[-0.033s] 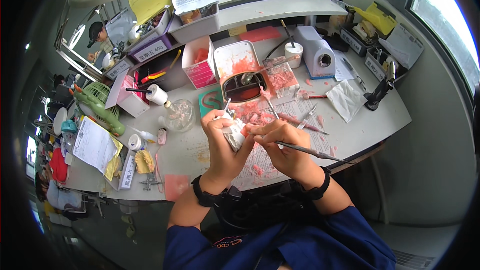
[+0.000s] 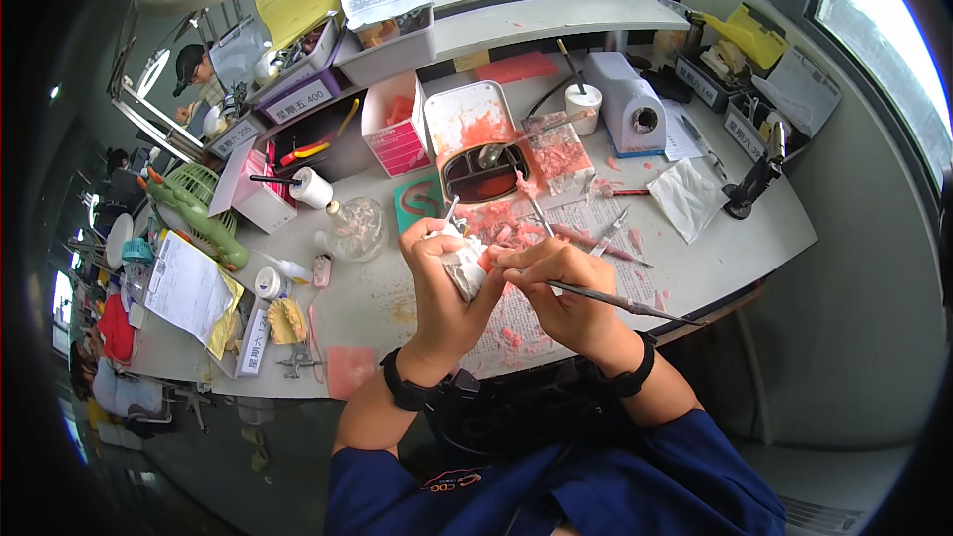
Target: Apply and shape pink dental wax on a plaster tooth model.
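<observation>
In front of me my left hand (image 2: 444,313) is closed round a white plaster dental model (image 2: 465,268), with some pink wax (image 2: 485,260) showing on its right side. My right hand (image 2: 576,303) pinches a slender wax carving tool (image 2: 625,305). Its dark pointed end sticks out to the right, while the working tip at the model is hidden by my fingers. Both hands meet at the model, above printed paper (image 2: 511,345) strewn with pink wax scraps (image 2: 511,226). Just beyond lie a knife (image 2: 610,232) and another pink-smeared tool (image 2: 625,254).
Behind the model stands a wax-stained white tray (image 2: 434,124) with a dark pan (image 2: 486,175). To the left are a glass bottle (image 2: 357,228) and a pink-and-white box (image 2: 399,129). A blue-white machine (image 2: 623,104), crumpled tissue (image 2: 687,199) and black torch (image 2: 759,179) occupy the right.
</observation>
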The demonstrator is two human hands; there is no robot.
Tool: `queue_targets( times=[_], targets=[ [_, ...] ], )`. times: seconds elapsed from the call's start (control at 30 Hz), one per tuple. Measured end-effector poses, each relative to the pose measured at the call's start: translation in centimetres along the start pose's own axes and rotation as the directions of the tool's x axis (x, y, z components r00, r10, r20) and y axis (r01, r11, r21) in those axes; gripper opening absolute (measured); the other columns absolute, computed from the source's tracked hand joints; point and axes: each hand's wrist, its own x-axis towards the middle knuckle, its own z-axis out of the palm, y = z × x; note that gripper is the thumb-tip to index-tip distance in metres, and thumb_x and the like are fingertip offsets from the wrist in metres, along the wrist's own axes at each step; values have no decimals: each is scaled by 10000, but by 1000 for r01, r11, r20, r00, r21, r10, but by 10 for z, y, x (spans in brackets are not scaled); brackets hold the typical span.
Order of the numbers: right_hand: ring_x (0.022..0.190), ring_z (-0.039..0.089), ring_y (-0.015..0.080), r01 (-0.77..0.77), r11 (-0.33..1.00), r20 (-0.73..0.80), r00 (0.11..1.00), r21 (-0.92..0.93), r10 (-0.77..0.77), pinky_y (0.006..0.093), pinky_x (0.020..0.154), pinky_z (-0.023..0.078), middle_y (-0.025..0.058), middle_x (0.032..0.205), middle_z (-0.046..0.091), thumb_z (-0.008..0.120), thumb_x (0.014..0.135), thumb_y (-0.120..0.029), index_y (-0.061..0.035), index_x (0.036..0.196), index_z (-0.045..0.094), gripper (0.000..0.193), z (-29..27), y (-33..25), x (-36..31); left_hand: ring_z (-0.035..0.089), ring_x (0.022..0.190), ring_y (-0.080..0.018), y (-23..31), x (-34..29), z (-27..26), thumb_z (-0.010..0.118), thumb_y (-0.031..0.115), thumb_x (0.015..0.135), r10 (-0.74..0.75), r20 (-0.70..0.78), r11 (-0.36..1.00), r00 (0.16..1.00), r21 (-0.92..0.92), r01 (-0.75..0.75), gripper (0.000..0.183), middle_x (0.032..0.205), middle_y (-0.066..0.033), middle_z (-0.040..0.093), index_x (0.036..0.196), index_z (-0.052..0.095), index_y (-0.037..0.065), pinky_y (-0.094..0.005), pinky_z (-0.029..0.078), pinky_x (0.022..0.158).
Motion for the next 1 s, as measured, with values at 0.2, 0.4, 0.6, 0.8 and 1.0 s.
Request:
queue_targets(
  times=[0.2, 0.4, 0.6, 0.8, 1.0],
  targets=[
    [853, 725, 275, 16, 1000, -27, 999, -20, -17, 326, 696, 582, 160, 865, 682, 695, 806, 86, -10, 858, 546, 184, 1, 5, -5, 421, 1088, -341, 1, 0, 1, 775, 190, 814, -32, 25, 999, 999, -27, 32, 519, 1175, -221, 369, 1118, 389, 25, -449, 354, 942],
    [845, 728, 264, 143, 982, -18, 989, -123, -147, 337, 745, 594, 168, 865, 691, 684, 829, 90, -6, 862, 516, 197, 4, 6, -4, 422, 1082, -336, 3, 1, 0, 754, 225, 838, -7, 32, 1000, 999, -14, 8, 496, 1168, -220, 370, 1104, 390, 18, -446, 355, 939],
    [939, 692, 270, -120, 946, -91, 984, 302, 154, 355, 808, 546, 132, 889, 677, 673, 818, 110, 4, 927, 546, 198, -2, 18, -13, 420, 1079, -317, 1, 6, -3, 742, 266, 849, -33, 48, 999, 998, 45, 31, 486, 1165, -212, 371, 1087, 395, 23, -445, 356, 938],
    [917, 701, 251, -94, 946, -50, 992, 311, 115, 344, 792, 559, 142, 877, 677, 661, 842, 87, 11, 841, 580, 111, 3, 14, -6, 420, 1094, -327, 0, 4, -3, 762, 213, 826, -30, 22, 1000, 999, -6, 30, 480, 1179, -204, 370, 1092, 401, 44, -440, 345, 956],
    [853, 703, 238, -85, 974, -30, 995, 211, 94, 345, 762, 561, 140, 853, 670, 676, 830, 79, 15, 833, 583, 113, 1, 14, -6, 420, 1104, -338, 1, 3, -3, 775, 183, 808, -31, 20, 1000, 999, -1, 31, 492, 1178, -207, 374, 1095, 401, 43, -456, 345, 958]
  ],
)
